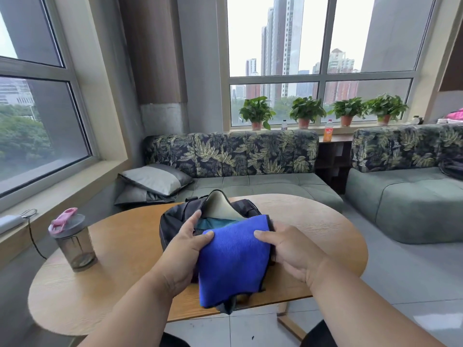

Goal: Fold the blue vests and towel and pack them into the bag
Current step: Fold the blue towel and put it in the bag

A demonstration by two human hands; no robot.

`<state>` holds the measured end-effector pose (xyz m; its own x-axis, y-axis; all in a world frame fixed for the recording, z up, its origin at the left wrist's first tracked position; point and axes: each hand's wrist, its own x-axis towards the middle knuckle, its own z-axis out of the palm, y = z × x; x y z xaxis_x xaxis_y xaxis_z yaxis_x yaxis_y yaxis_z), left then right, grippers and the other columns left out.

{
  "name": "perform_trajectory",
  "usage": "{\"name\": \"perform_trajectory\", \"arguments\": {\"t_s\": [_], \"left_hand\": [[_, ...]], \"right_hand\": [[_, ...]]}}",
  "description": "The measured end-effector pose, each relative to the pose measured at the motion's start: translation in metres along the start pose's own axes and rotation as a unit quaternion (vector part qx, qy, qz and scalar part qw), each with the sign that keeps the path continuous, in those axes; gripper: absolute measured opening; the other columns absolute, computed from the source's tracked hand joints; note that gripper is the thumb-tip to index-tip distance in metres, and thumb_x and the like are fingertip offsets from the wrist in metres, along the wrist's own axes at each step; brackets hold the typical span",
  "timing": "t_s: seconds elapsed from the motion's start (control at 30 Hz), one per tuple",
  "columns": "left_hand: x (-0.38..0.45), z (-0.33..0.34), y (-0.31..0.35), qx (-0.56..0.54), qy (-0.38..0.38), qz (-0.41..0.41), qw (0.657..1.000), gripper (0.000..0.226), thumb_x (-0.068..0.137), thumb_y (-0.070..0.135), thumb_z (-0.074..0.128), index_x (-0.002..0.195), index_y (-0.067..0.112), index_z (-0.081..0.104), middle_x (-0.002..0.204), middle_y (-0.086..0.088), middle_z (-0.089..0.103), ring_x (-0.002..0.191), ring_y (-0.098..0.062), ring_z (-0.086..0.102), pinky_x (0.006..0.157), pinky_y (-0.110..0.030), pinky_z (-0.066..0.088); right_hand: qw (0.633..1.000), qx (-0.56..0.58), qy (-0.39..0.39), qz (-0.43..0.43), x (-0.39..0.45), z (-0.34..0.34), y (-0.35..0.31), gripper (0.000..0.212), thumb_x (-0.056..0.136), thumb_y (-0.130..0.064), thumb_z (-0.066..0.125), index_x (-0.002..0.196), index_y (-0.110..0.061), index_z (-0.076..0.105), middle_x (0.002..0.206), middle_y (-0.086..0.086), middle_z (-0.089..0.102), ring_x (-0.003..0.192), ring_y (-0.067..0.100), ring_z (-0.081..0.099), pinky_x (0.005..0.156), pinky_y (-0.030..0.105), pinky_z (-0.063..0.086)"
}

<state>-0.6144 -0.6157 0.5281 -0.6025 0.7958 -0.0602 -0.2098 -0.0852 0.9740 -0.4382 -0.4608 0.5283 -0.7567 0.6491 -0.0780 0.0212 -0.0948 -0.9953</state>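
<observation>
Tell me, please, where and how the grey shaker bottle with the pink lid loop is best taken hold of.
Grip the shaker bottle round its smooth grey body, below the lid, coming from its right side with the left hand. It stands upright on the table with open space there, while the pink loop on top looks floppy and less steady to hold.

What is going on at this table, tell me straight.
A person is packing a dark fabric bag on the oval wooden table. Both hands grip a folded bright blue towel by its sides, left hand, right hand, holding it at the bag's open mouth. Something teal already lies inside. A smoky plastic bottle with a pink lid stands to the left.
</observation>
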Motion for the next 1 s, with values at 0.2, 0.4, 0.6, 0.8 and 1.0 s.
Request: {"name": "perform_trajectory", "arguments": {"t_s": [0.2, 0.4, 0.6, 0.8, 1.0], "left_hand": [[-0.007, -0.004, 0.019, 0.161, -0.084, 0.053, 0.982, 0.043, 0.092, 0.004, 0.078, 0.128, 0.025, 0.070, 0.110, -0.001, 0.079, 0.100, -0.017, 0.072, 0.098, -0.031, 0.054], [-0.009, -0.008, 0.033, 0.325, 0.000, 0.147, 0.934, 0.015, 0.091, 0.014, 0.081, 0.101, 0.024, 0.078, 0.076, 0.002, 0.073, 0.059, -0.005, 0.059, 0.062, -0.016, 0.048], [-0.016, 0.000, 0.033, 0.208, -0.103, 0.105, 0.967, 0.047, 0.081, 0.011, 0.079, 0.124, 0.028, 0.071, 0.103, 0.008, 0.070, 0.091, -0.008, 0.067, 0.082, -0.013, 0.051], [-0.019, 0.000, 0.011, 0.249, -0.165, 0.094, 0.950, 0.028, 0.079, 0.018, 0.087, 0.102, 0.027, 0.075, 0.097, -0.001, 0.076, 0.086, -0.015, 0.067, 0.078, -0.024, 0.052], [-0.017, -0.004, 0.016, 0.026, -0.147, 0.077, 0.986, 0.026, 0.098, 0.018, 0.066, 0.121, 0.009, 0.074, 0.127, -0.021, 0.072, 0.120, -0.033, 0.068, 0.106, -0.049, 0.050]], "right_hand": [[0.982, -0.099, 0.095, -0.132, -0.007, 0.001, -0.024, 0.052, 0.099, -0.023, 0.071, 0.146, -0.035, 0.052, 0.134, -0.018, 0.064, 0.124, 0.002, 0.060, 0.108, 0.023, 0.045], [0.977, -0.142, 0.084, -0.132, -0.018, -0.004, -0.047, 0.021, 0.107, -0.025, 0.059, 0.109, -0.031, 0.079, 0.106, -0.023, 0.075, 0.108, -0.009, 0.061, 0.085, 0.009, 0.040], [0.985, -0.112, 0.026, -0.126, -0.031, 0.005, -0.061, 0.024, 0.104, -0.020, 0.063, 0.119, -0.032, 0.076, 0.115, -0.011, 0.075, 0.106, 0.004, 0.068, 0.091, 0.015, 0.050], [0.981, -0.116, -0.032, -0.155, -0.034, 0.002, -0.063, 0.059, 0.086, -0.010, 0.072, 0.134, -0.043, 0.066, 0.110, -0.002, 0.075, 0.099, 0.020, 0.070, 0.102, 0.044, 0.057], [0.960, -0.227, 0.019, -0.161, -0.023, -0.008, -0.062, 0.061, 0.089, -0.014, 0.079, 0.146, -0.027, 0.060, 0.115, -0.016, 0.076, 0.103, 0.000, 0.070, 0.101, 0.029, 0.055]]}}
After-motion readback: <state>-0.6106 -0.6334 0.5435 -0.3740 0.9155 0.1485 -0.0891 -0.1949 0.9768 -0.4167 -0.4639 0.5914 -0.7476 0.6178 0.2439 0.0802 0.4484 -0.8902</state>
